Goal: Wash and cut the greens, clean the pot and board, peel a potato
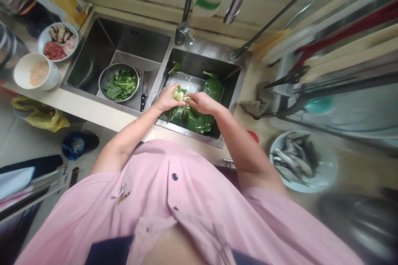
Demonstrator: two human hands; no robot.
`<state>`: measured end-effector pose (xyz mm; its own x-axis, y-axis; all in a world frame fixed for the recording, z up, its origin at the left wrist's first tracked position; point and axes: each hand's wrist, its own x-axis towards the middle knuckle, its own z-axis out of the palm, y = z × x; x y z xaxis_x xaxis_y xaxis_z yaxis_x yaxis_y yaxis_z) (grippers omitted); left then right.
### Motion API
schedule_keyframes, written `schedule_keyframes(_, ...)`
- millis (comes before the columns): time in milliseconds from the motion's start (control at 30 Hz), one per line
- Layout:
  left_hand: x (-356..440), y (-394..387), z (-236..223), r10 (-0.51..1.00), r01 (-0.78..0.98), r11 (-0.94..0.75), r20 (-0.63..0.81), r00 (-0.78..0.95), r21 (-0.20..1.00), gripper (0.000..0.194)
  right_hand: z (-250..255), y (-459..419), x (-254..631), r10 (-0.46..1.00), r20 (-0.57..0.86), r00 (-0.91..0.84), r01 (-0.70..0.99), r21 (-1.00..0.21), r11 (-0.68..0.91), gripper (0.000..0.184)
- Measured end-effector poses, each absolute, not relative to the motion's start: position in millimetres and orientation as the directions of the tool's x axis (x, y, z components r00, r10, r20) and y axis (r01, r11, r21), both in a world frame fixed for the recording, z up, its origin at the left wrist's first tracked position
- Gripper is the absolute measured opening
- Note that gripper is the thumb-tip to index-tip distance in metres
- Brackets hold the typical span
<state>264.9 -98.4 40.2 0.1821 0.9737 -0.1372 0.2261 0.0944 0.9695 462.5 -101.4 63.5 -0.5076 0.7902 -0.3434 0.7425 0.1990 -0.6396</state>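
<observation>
Over the right sink basin [231, 109], my left hand [167, 98] is closed around the pale base of a leafy green [178, 93] that looks like bok choy. My right hand [203, 102] pinches at a pale stem on the right side of the same bunch. Wide green leaves [199, 121] lie wet in the basin beneath and beside my hands; which of them belong to the held bunch I cannot tell. A small leaf piece [174, 67] rests at the basin's back left.
In the left basin [90, 64] sit a metal bowl of cut greens [121, 85] and a black-handled knife [143, 101]. A faucet [183, 33] stands behind. Left are a plate of meat [56, 49] and a white cup [51, 78]; right, a bowl of fish [295, 157] and a rack [311, 120].
</observation>
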Motion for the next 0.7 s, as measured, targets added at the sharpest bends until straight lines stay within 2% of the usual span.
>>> schedule_keyframes(100,272.1,-101.7,45.3,0.954,0.365,-0.052,-0.062,0.294,0.93,0.042,64.6,-101.9,458.1,0.772,-0.402,-0.493,0.784,-0.59,0.193,0.022)
schedule_keyframes(233,279.5,-107.5,50.6,0.915,0.401,-0.146,-0.03,0.402,0.904,0.033,66.8,-98.1,457.9,0.652,-0.567,-0.503,0.811,-0.57,0.13,0.022)
schedule_keyframes(300,278.9,-107.3,50.9,0.888,0.404,-0.157,-0.051,0.457,0.901,0.032,67.0,-95.9,462.3,0.599,-0.6,-0.531,0.8,-0.589,0.119,0.021)
schedule_keyframes(367,274.6,-103.8,48.2,0.867,0.365,-0.118,-0.083,0.491,0.924,0.033,65.8,-93.1,470.6,0.54,-0.594,-0.596,0.747,-0.657,0.101,0.018)
schedule_keyframes(433,268.1,-98.2,41.1,0.849,0.282,0.002,-0.151,0.507,0.959,0.034,61.6,-89.5,481.3,0.471,-0.557,-0.684,0.644,-0.765,0.03,0.017)
schedule_keyframes(500,262.2,-92.5,29.6,0.861,0.214,0.139,-0.225,0.456,0.967,0.036,52.6,-85.3,490.5,0.493,-0.508,-0.706,0.554,-0.83,-0.062,0.02)
schedule_keyframes(533,260.3,-90.1,22.6,0.886,0.222,0.176,-0.253,0.39,0.959,0.037,45.8,-83.4,492.9,0.546,-0.508,-0.667,0.557,-0.826,-0.088,0.022)
schedule_keyframes(567,259.4,-88.4,15.1,0.916,0.277,0.186,-0.269,0.299,0.943,0.037,37.5,-82.0,493.3,0.617,-0.531,-0.581,0.613,-0.784,-0.098,0.024)
schedule_keyframes(633,261.0,-87.1,0.0,0.955,0.503,0.169,-0.268,0.13,0.847,0.036,17.3,-81.7,487.6,0.744,-0.579,-0.333,0.792,-0.6,-0.113,0.027)
schedule_keyframes(700,266.1,-88.7,-13.2,0.949,0.747,0.15,-0.307,0.076,0.648,0.035,-4.8,-85.2,475.4,0.797,-0.589,-0.133,0.909,-0.394,-0.14,0.028)
